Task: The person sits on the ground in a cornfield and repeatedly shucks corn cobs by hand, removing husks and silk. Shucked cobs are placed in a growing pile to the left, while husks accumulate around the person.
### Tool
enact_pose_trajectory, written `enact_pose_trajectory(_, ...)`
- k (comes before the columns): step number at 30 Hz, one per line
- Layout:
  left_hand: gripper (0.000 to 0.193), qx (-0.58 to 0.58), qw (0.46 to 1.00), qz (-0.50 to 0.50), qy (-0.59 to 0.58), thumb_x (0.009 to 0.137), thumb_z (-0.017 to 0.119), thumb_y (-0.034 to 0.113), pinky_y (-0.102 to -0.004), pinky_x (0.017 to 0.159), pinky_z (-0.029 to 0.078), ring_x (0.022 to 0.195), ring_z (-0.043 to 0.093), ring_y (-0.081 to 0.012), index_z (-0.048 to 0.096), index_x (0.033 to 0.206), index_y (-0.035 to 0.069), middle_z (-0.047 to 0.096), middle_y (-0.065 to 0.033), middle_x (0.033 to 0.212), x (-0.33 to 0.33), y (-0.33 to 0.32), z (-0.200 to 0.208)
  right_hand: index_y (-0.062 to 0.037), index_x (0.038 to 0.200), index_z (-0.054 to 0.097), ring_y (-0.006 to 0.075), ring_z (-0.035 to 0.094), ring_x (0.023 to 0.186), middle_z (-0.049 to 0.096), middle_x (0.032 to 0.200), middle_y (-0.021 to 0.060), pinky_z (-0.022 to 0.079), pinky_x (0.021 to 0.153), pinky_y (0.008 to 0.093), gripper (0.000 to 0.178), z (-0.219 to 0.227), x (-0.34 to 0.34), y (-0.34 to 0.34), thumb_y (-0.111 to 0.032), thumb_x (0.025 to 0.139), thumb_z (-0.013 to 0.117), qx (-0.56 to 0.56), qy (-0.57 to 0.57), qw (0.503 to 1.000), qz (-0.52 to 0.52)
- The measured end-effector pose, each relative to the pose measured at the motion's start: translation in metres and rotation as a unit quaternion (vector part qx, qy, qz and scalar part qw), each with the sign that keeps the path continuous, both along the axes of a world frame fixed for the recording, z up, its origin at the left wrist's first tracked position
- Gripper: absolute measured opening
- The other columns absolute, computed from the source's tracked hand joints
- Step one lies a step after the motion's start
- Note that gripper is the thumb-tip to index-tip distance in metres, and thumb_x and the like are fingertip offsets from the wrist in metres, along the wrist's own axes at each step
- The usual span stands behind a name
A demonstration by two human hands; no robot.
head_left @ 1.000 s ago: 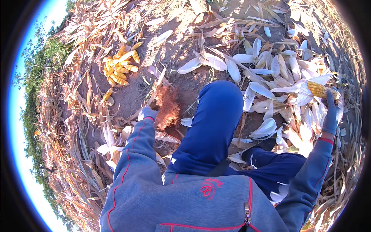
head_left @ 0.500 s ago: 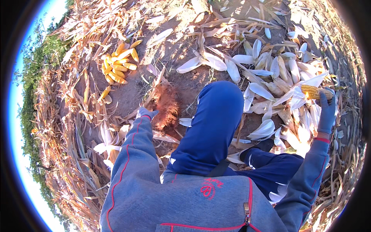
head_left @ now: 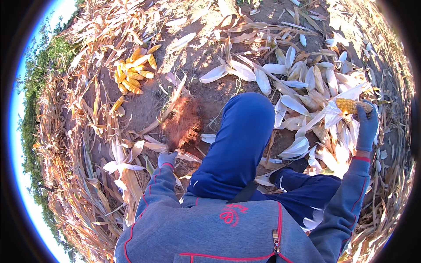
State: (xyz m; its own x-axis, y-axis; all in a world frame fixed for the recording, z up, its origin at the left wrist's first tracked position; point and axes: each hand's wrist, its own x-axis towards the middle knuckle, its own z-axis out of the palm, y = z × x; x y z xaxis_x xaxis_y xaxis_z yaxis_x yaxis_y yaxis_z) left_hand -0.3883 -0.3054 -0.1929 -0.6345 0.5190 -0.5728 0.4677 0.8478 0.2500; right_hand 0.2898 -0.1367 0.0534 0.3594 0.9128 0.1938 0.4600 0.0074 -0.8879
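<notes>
My right hand, in a grey glove, is closed around one end of a yellow ear of corn. Pale husk leaves are peeled back at the ear's other end, above a heap of husks. On the left, my left hand, also gloved, is low beside my knee, at the lower end of a fuzzy reddish-brown tuft. Its fingers are mostly hidden, and whether it touches the tuft cannot be made out.
A pile of bare yellow corn ears lies on the soil ahead to the left, with a single ear nearer. White husks spread at the right. Dry stalks line the left, and my bent knee rises centrally.
My left hand has drawn back toward me, from beside the tuft to its lower end. My right hand, still gripping the ear, has shifted slightly left and nearer.
</notes>
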Motion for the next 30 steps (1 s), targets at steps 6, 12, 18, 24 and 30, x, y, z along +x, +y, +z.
enact_pose_trajectory(6,0.036,0.244,0.88,0.087,-0.398,0.081,0.067,0.021,-0.0308,0.053,0.051,0.069,0.064,-0.0176,0.057,0.11,0.004,0.064,-0.0089,0.09,0.001,0.106,0.062,-0.0022,0.113,0.056,0.0094,0.058,0.081,0.061,0.097,0.0051,0.05,0.064,0.0211,0.031,0.003,-0.006,0.0,-0.014,0.085,0.064,0.007,-0.005,1.0,0.003)
enact_pose_trajectory(12,0.05,0.205,0.87,0.099,-0.438,0.087,0.06,0.032,-0.0383,0.062,0.055,0.081,0.064,-0.0253,0.045,0.127,0.006,0.058,-0.0155,0.107,0.004,0.149,0.083,-0.0023,0.112,0.057,0.0092,0.058,0.081,0.061,0.096,0.0049,0.05,0.064,0.021,0.029,0.004,-0.006,0.001,-0.012,0.085,0.064,0.005,-0.006,1.0,0.01)
enact_pose_trajectory(18,0.037,-0.081,0.932,0.176,-0.308,0.085,0.06,0.039,-0.0376,0.047,0.051,0.053,0.06,-0.0268,0.052,0.074,0.004,0.06,-0.0124,0.064,-0.036,0.055,-0.038,-0.0022,0.112,0.057,0.0087,0.058,0.079,0.061,0.095,0.0045,0.05,0.063,0.0209,0.029,0.003,-0.009,0.002,-0.011,0.085,0.064,0.011,-0.023,1.0,0.012)
enact_pose_trajectory(24,0.052,-0.198,0.933,0.167,-0.251,0.081,0.061,0.05,-0.0407,0.055,0.052,0.064,0.063,-0.0265,0.059,0.088,-0.001,0.061,-0.0154,0.072,-0.01,-0.016,-0.008,-0.002,0.112,0.057,0.0087,0.058,0.081,0.061,0.095,0.0046,0.05,0.062,0.0201,0.03,0.003,-0.008,0.0,-0.012,0.085,0.065,-0.002,-0.023,1.0,0.007)
enact_pose_trajectory(30,0.037,-0.156,0.98,-0.041,-0.116,0.082,0.062,0.038,-0.0442,0.055,0.05,0.07,0.063,-0.0277,0.063,0.095,0.003,0.063,-0.0123,0.095,-0.136,-0.169,-0.146,-0.0016,0.112,0.056,0.0107,0.059,0.083,0.06,0.096,0.0059,0.051,0.067,0.023,0.03,0.004,-0.027,0.009,-0.013,0.085,0.064,-0.004,-0.028,1.0,0.011)
